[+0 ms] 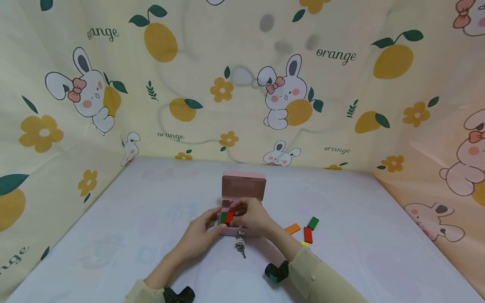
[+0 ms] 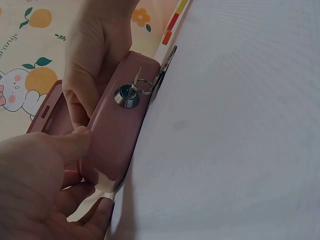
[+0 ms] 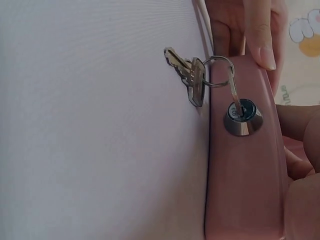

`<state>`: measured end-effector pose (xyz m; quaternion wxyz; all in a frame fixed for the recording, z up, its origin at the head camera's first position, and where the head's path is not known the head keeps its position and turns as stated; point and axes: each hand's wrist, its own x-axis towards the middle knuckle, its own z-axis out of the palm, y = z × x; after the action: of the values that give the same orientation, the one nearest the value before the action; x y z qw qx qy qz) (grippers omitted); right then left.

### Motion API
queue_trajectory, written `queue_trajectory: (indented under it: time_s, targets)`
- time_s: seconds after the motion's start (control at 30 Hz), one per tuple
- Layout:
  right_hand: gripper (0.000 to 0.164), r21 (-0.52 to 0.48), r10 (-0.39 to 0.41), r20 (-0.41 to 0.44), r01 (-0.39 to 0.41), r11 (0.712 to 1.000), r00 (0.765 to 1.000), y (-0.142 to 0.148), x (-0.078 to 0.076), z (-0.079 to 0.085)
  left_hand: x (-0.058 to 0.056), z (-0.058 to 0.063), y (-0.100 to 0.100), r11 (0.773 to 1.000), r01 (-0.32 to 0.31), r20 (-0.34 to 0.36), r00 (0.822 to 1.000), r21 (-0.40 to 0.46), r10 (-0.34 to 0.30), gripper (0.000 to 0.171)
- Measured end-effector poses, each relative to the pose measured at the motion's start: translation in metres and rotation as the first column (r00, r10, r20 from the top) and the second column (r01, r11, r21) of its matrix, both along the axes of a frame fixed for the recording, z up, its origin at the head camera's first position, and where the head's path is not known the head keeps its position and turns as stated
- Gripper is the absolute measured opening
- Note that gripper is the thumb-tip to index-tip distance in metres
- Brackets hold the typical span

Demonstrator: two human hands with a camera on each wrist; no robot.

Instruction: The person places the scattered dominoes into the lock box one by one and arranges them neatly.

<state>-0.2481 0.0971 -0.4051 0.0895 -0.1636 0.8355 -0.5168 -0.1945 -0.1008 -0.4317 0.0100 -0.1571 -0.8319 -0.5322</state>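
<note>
A pink metal cash box (image 1: 235, 231) stands on the table with its lid (image 1: 243, 187) raised. Keys (image 1: 240, 244) on a ring hang from the lock (image 3: 243, 117) on its front. My left hand (image 1: 198, 236) grips the box's left end, thumb on the front rim and fingers round the side. My right hand (image 1: 253, 216) reaches in over the front wall with bent fingers, at a red tile (image 1: 229, 217) that it pinches near the left end. A green tile (image 1: 223, 217) lies beside that one inside the box. The right palm hides the rest of the interior.
To the right of the box lie an orange tile (image 1: 292, 228), a second red tile (image 1: 308, 235) and another green tile (image 1: 313, 222). A yellow tile (image 1: 305, 243) is partly covered by my right forearm. A patterned cloth (image 1: 242, 84) rises behind the white table (image 1: 151, 202).
</note>
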Motion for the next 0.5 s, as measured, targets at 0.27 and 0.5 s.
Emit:
queue_trajectory:
  time_s: [0.27,0.5]
  targets:
    - [0.036,0.027,-0.01,-0.031,0.011,1.0,0.999,-0.0011,-0.001,-0.0036,-0.0014,-0.0013,-0.0001,1.0,0.002,-0.014,1.0,-0.002,-0.002,0.058]
    - [0.036,0.074,-0.021,-0.046,0.024,0.997,0.999,0.0003,-0.0006,-0.0019,-0.0015,-0.0032,0.0004,1.0,-0.005,-0.016,1.0,-0.008,0.005,0.059]
